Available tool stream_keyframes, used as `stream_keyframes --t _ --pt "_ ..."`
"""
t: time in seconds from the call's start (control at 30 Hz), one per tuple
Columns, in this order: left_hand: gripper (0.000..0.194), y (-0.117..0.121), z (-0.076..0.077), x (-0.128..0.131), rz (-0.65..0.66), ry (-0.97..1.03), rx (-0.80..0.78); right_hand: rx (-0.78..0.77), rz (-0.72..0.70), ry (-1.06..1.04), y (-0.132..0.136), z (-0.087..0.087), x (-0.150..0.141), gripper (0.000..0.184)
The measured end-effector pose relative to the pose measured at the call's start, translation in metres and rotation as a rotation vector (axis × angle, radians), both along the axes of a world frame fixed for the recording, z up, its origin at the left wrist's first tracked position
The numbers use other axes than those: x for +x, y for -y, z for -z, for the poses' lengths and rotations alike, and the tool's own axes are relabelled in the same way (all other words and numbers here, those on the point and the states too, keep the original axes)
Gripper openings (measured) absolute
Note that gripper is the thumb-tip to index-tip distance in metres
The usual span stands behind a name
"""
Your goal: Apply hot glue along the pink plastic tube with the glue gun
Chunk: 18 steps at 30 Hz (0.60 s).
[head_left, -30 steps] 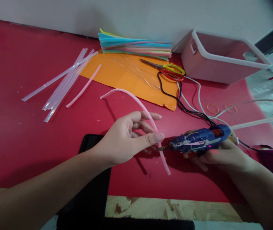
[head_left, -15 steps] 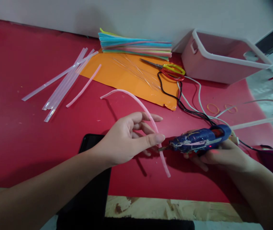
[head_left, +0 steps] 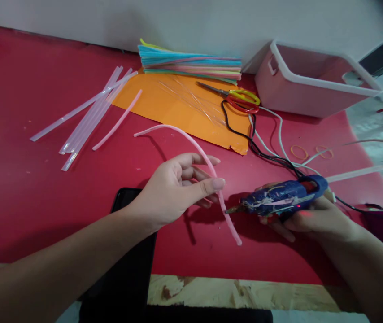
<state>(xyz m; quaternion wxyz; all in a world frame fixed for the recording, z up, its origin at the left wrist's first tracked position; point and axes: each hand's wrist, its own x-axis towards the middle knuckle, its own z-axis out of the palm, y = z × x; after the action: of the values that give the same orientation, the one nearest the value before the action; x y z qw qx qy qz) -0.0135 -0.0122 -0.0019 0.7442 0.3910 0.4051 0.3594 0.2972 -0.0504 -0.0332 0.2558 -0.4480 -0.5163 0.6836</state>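
Observation:
Between the thumb and fingers of my left hand (head_left: 181,188) is a curved pink pipe cleaner (head_left: 191,142), one end arching up to the left and the other pointing down toward me. My right hand (head_left: 315,220) grips a blue hot glue gun (head_left: 279,197) with dried glue strands on its body and a small red light lit. Its metal nozzle meets the pipe cleaner just below my left thumb. A translucent glue stick (head_left: 356,173) sticks out behind the gun. A shorter pink pipe cleaner (head_left: 117,120) lies on the red table.
Several glue sticks (head_left: 87,112) lie at left. An orange envelope (head_left: 178,107) carries scissors (head_left: 241,99) and thin clear strands, with a pipe-cleaner bundle (head_left: 191,63) behind. Cables (head_left: 268,154), rubber bands (head_left: 299,152) and a pink bin (head_left: 295,94) are right. A black phone (head_left: 127,264) lies near the front edge.
My left hand has shifted slightly left and up with the pipe cleaner. The glue gun has moved a little to the right, its nozzle still at the pipe cleaner.

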Motion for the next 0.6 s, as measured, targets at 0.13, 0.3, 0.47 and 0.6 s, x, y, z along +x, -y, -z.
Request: stream_keyframes --t 0.13,0.3,0.47,0.6 --pt "0.05 0.0001 0.001 0.0003 0.0 0.02 -0.018 -0.015 0.04 0.012 0.0008 -0.003 -0.0042 0.02" --pt "0.054 -0.0004 -0.0011 0.0014 0.038 0.044 -0.029 -0.042 0.079 -0.036 -0.0012 -0.0072 -0.0085 0.021" --pt "0.053 -0.0002 -0.0029 0.0014 0.075 0.063 -0.004 -0.027 0.044 -0.002 -0.0025 -0.0064 -0.0064 0.021" --pt "0.051 0.0005 -0.0022 0.0015 0.087 0.084 -0.008 -0.013 0.03 0.005 0.0008 -0.0009 -0.0023 0.022"
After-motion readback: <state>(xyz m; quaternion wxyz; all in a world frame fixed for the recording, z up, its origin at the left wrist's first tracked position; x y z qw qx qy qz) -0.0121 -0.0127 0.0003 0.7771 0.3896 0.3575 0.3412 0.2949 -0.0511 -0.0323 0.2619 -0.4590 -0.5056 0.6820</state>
